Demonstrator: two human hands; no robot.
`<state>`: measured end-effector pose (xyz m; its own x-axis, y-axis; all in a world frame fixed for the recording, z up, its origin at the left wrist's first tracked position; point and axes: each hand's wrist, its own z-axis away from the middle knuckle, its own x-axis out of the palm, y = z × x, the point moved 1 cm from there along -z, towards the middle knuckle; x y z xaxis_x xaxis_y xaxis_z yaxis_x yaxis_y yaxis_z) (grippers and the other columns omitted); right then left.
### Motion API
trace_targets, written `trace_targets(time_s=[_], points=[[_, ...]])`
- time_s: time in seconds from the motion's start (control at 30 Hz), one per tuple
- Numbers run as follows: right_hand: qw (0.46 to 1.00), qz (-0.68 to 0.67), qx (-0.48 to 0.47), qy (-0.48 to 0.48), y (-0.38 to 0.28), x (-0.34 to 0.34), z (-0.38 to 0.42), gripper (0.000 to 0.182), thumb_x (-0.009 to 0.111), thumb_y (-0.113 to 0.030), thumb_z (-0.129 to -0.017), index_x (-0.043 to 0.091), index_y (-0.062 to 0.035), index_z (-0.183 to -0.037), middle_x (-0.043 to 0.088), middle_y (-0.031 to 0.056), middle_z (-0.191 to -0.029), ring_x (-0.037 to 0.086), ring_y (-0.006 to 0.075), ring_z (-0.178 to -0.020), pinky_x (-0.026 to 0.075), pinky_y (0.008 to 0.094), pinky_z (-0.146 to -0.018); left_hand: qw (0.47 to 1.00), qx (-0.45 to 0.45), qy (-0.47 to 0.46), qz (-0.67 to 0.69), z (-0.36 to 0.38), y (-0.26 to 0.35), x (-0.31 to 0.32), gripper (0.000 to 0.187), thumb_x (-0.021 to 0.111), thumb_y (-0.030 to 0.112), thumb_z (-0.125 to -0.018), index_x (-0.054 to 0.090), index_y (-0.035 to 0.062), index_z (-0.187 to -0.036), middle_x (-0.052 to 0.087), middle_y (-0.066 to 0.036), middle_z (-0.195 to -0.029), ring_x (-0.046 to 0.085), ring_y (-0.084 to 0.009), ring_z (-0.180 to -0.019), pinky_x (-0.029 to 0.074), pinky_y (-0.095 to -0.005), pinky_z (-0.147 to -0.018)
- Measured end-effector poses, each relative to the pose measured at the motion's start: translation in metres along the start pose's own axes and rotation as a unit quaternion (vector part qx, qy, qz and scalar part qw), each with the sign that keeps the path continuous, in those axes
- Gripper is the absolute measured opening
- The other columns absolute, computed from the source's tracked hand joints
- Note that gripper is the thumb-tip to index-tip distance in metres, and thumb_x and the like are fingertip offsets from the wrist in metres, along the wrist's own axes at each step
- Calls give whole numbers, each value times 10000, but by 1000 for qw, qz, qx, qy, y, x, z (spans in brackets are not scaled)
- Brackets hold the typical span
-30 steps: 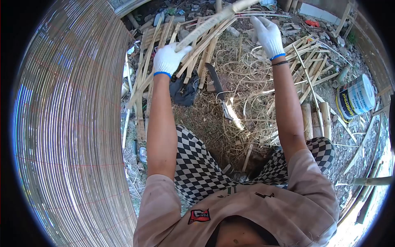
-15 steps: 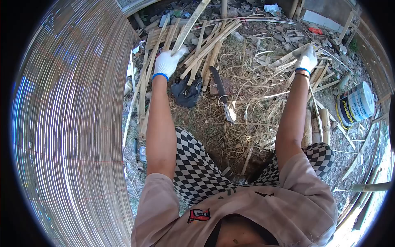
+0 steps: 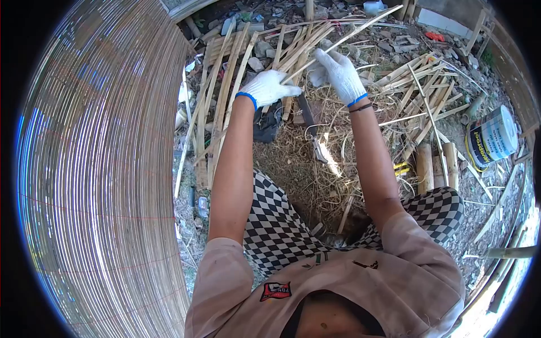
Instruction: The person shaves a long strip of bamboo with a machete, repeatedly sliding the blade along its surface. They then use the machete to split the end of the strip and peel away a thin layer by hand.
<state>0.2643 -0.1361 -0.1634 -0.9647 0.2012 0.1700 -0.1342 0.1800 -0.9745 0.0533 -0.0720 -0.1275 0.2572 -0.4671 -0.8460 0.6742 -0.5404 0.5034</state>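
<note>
Gloved hands (image 3: 269, 88) (knit cotton) on thin bamboo strip (image 3: 360, 27)

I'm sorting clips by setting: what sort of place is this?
Probably an outdoor bamboo-craft work yard: split bamboo strips piled on bare ground, a large woven bamboo screen beside the person, and shavings around a knife.

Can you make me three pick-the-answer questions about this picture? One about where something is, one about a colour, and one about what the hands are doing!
1. Where is the tin can?
A. beside the right arm
B. on the lap
C. beside the left arm

2. What colour are the glove cuffs?
A. red
B. blue
C. green

3. What is the bamboo strip doing?
A. lying alone
B. leaning on the can
C. held by both hands

Answers: 1 A, it lies out past the right arm. 2 B, blue bands at both wrists. 3 C, the left hand and right hand grip it.
</note>
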Motion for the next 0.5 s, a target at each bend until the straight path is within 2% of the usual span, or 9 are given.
trace_targets(time_s=[0.07,0.1,0.17,0.23,0.27,0.3,0.4,0.43,0.5], points=[[997,-61,-15,49,12,-14,-7,472,654,-343,-991,601,80,-1193,725,173,-931,741,246,-740,621,340,-678,999,-13,-12,33,10,-10,-7,420,761,386,-870,727,47,-1115,691,-72,-842,610,-144,-715,493,-327,-686],[990,-108,-18,90,20,-26,-10,435,643,-313,-995,594,84,-1169,722,182,-924,743,256,-743,631,353,-683,999,-10,24,37,12,-22,-9,421,810,279,-813,727,55,-1160,734,-98,-918,656,-136,-778,512,-316,-739],[970,-180,-18,164,28,-53,-10,327,560,-205,-1017,552,111,-1105,710,230,-914,746,311,-747,660,402,-703,985,9,169,28,14,-47,-16,509,824,319,-791,711,71,-1221,740,-129,-1148,697,-226,-990,542,-377,-892],[966,-191,-2,173,45,-88,-15,296,491,-143,-1030,533,136,-1120,705,277,-970,739,360,-829,655,425,-788,869,-82,447,-196,22,-52,-29,590,839,446,-744,710,127,-1223,698,-164,-1227,655,-357,-1142,495,-472,-1008],[943,-268,28,195,56,-102,-16,288,473,-129,-1035,530,134,-1138,707,286,-985,735,367,-864,650,438,-832,809,-157,538,-176,34,-42,-39,559,847,456,-728,729,160,-1187,707,-154,-1166,641,-386,-1135,491,-482,-1009],[948,-251,5,193,75,-118,-19,297,508,-153,-1026,554,119,-1137,720,268,-984,735,354,-884,637,431,-848,754,-125,630,-140,32,-67,-42,631,890,418,-707,686,111,-1219,651,-195,-1193,623,-382,-1110,491,-523,-957],[978,40,-93,180,148,-173,-29,346,688,-294,-934,669,30,-1054,761,177,-960,737,300,-898,587,394,-842,672,-217,708,-2,48,-66,-51,761,855,492,-737,638,4,-1280,617,-257,-1287,610,-412,-1168,477,-496,-1030],[958,168,-131,191,172,-192,-31,369,760,-353,-892,715,-7,-1013,776,139,-949,738,279,-894,569,379,-831,705,-257,650,120,52,-57,-53,879,855,485,-778,530,-72,-1375,532,-313,-1394,574,-419,-1251,474,-503,-1050],[921,282,-145,225,173,-182,-26,369,743,-331,-908,700,17,-1027,761,153,-953,734,284,-896,574,377,-831,725,-123,501,457,35,-80,-46,864,827,448,-837,472,-63,-1436,486,-318,-1450,545,-427,-1298,467,-514,-1075]])
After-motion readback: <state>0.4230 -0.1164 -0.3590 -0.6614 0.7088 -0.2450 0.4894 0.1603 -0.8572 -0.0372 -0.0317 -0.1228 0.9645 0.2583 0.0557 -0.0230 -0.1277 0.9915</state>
